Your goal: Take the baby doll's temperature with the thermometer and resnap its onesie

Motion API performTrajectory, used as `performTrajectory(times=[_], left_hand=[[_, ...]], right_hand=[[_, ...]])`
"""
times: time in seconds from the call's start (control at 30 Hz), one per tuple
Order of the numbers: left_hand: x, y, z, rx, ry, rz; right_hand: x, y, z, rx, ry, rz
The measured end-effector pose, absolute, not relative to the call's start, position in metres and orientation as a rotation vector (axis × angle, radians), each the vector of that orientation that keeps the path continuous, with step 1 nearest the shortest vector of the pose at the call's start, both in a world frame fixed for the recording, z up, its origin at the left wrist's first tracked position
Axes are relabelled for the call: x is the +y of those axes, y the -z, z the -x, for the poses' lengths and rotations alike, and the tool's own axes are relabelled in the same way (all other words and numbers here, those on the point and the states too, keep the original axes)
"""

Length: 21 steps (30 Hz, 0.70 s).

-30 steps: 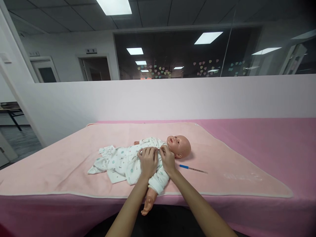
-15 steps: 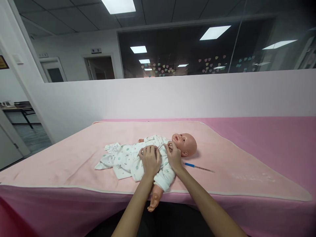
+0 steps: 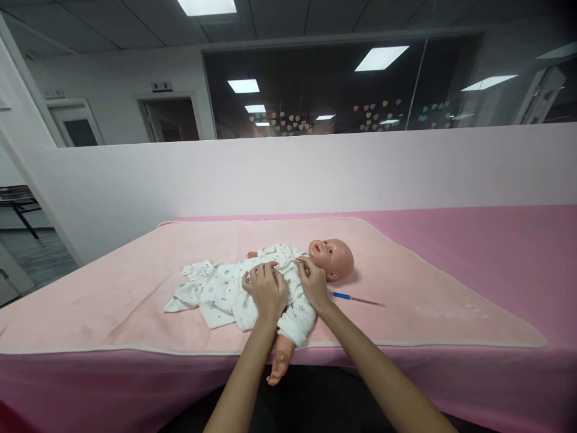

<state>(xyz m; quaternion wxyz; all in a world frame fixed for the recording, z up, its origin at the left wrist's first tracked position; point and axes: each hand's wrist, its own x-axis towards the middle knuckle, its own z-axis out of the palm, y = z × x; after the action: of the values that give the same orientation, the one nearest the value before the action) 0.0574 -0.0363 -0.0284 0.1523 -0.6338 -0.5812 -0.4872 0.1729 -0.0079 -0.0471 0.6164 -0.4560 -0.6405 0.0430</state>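
A baby doll lies on its back, its bald head [image 3: 333, 258] to the right and one bare hand [image 3: 279, 364] reaching over the near edge. It wears white patterned baby clothes [image 3: 225, 291], with legs flat and loose at the left. My left hand [image 3: 265, 291] rests on the doll's chest, fingers bent onto the front of the clothes. Near the neck, my right hand [image 3: 313, 281] pinches the garment's edge between thumb and fingers. The fingertips of both hands partly hide the cloth between them. Beside my right wrist lies a thin thermometer-like stick [image 3: 359, 299] with a blue end.
A peach blanket [image 3: 433, 282] with a pale border lies under the doll, over a pink table cover [image 3: 509, 252]. A white half-wall [image 3: 315, 174] with glass above stands behind the table. Pale lettering marks the blanket at the right.
The view has shifted slightly, moving the scene left. My left hand has drawn a little away from my right, its fingers more spread; my right hand keeps its pinch near the neck.
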Motion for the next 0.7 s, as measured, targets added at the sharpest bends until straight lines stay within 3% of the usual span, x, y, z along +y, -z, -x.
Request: performTrajectory(times=[0.37, 0.7], left_hand=[[-0.039, 0.027, -0.053, -1.666, 1.412, 1.866], [-0.036, 0.028, -0.051, -1.696, 1.545, 1.876]], right_hand=[[-0.014, 0.038, -0.158, -1.628, 0.190, 0.930], [-0.011, 0.035, -0.143, -1.690, -0.079, 0.963]])
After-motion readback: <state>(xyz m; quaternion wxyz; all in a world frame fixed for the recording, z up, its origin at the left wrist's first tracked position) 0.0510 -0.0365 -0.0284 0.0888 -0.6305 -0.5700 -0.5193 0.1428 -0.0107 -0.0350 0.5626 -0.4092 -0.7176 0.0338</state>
